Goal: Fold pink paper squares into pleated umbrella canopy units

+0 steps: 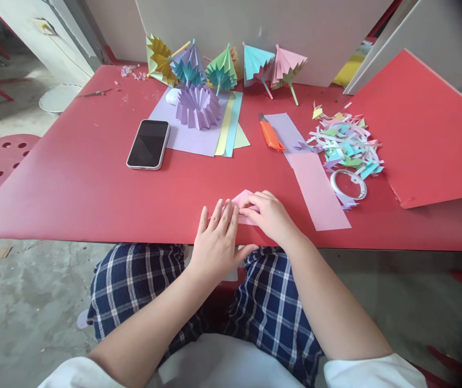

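Observation:
A small piece of folded pink paper (pixel 244 197) lies at the table's front edge, partly covered by both hands. My left hand (pixel 219 237) rests flat over its left side, fingers stretched out and thumb apart. My right hand (pixel 269 214) is closed on the paper's right side, thumb and fingers pinching it. Right of my hands lies a flat pink paper strip (pixel 320 194), its upper end meeting a purple strip (pixel 285 129). An orange utility knife (pixel 271 134) lies beside the purple strip.
Paper umbrellas (pixel 257 62) stand along the back. A pleated purple paper piece (pixel 197 108) sits on coloured sheets (pixel 198 144), near a phone (pixel 148 144). Rightward are a heap of paper scraps (pixel 348 143), a tape roll (pixel 348 185) and a slanted red board (pixel 425 134).

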A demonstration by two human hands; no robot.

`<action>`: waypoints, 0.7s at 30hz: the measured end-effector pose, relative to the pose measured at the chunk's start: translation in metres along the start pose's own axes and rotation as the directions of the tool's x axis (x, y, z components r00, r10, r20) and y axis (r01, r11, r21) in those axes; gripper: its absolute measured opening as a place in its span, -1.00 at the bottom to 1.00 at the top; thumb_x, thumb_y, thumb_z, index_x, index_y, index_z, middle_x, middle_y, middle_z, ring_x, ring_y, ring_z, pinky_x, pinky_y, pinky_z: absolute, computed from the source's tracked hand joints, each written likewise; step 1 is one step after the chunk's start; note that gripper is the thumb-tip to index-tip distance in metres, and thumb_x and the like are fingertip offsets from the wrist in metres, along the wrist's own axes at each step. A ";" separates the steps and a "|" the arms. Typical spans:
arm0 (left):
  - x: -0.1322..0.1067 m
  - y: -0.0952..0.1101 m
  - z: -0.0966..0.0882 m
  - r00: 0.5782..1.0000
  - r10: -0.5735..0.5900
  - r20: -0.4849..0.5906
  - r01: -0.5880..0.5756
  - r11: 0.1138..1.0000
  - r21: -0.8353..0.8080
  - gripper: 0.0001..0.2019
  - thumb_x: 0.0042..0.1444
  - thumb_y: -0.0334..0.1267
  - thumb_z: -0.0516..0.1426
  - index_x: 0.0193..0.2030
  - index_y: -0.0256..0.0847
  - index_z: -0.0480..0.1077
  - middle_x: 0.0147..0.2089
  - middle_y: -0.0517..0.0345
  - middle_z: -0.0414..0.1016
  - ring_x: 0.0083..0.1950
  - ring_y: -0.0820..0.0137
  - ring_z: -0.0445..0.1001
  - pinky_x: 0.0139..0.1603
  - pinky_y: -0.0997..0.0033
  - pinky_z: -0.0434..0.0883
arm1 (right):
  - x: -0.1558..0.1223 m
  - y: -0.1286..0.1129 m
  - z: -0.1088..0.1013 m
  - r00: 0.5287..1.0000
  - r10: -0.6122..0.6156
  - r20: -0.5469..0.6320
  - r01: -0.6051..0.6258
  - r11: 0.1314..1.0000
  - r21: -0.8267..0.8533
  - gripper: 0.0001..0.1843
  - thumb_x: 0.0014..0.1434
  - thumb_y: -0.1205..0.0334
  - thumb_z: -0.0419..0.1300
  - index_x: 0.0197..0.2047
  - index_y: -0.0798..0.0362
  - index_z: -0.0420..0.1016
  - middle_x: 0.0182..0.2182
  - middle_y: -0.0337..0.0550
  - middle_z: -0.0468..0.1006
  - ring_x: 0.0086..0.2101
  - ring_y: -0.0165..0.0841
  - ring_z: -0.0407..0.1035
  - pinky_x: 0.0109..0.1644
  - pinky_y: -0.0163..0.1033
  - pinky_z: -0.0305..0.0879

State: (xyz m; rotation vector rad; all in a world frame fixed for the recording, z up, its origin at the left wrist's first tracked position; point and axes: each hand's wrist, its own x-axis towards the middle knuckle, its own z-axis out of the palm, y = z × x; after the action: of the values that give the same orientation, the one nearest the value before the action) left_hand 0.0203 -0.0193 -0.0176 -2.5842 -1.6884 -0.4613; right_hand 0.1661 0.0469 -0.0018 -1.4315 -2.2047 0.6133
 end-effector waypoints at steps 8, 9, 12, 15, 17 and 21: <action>-0.008 -0.005 -0.001 1.000 0.002 0.009 -0.002 1.000 0.010 -0.32 0.13 0.13 -0.13 0.23 -0.39 0.08 0.27 -0.14 0.07 0.31 0.09 -0.02 0.26 -0.04 -0.10 | 0.000 0.002 0.003 1.000 -0.002 -0.012 0.002 0.999 -0.035 -0.91 0.08 0.28 0.15 -0.46 0.01 0.41 -0.47 -0.21 0.45 -0.35 -0.31 0.26 -0.23 -0.22 0.19; -0.008 -0.005 -0.001 1.000 0.002 0.008 -0.003 1.000 0.013 -0.32 0.13 0.12 -0.14 0.23 -0.39 0.08 0.27 -0.14 0.07 0.30 0.09 -0.02 0.26 -0.04 -0.09 | 0.000 0.002 0.003 1.000 -0.001 -0.011 0.001 0.999 -0.036 -0.92 0.07 0.28 0.16 -0.45 0.01 0.41 -0.47 -0.21 0.46 -0.34 -0.31 0.27 -0.22 -0.22 0.20; -0.008 -0.004 0.000 1.000 0.006 0.011 -0.006 1.000 0.023 -0.34 0.14 0.11 -0.14 0.22 -0.39 0.09 0.27 -0.12 0.08 0.30 0.10 -0.01 0.25 -0.05 -0.09 | 0.000 0.002 0.003 1.000 -0.008 -0.011 0.007 0.999 -0.043 -0.93 0.08 0.27 0.15 -0.44 0.00 0.41 -0.46 -0.21 0.47 -0.33 -0.31 0.27 -0.21 -0.22 0.19; -0.009 -0.005 0.001 1.000 0.007 0.005 -0.007 1.000 0.030 -0.35 0.15 0.10 -0.14 0.23 -0.37 0.08 0.27 -0.11 0.07 0.30 0.11 -0.01 0.26 -0.04 -0.09 | 0.000 0.001 0.003 1.000 -0.010 -0.004 0.009 0.998 -0.063 -0.92 0.09 0.28 0.15 -0.44 0.01 0.40 -0.41 -0.20 0.49 -0.33 -0.31 0.26 -0.20 -0.22 0.19; -0.011 -0.005 0.002 1.000 0.012 -0.003 -0.011 0.999 0.031 -0.35 0.15 0.10 -0.14 0.23 -0.37 0.07 0.28 -0.10 0.06 0.30 0.12 0.00 0.26 -0.04 -0.09 | -0.001 0.000 0.002 1.000 -0.012 0.005 0.012 0.997 -0.076 -0.91 0.09 0.29 0.14 -0.44 0.02 0.40 -0.39 -0.19 0.50 -0.34 -0.31 0.25 -0.20 -0.22 0.18; -0.013 -0.005 0.003 0.999 0.032 -0.024 -0.031 0.999 0.024 -0.33 0.14 0.11 -0.15 0.25 -0.38 0.04 0.28 -0.10 0.06 0.30 0.12 0.01 0.27 -0.02 -0.12 | -0.001 0.000 0.001 1.000 -0.030 0.008 0.030 0.996 -0.084 -0.93 0.10 0.27 0.13 -0.42 0.01 0.40 -0.42 -0.20 0.48 -0.34 -0.30 0.25 -0.20 -0.21 0.18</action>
State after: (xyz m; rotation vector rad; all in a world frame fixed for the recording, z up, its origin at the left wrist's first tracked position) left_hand 0.0118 -0.0281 -0.0247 -2.5744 -1.6329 -0.4669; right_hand 0.1653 0.0456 -0.0028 -1.4369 -2.2772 0.5211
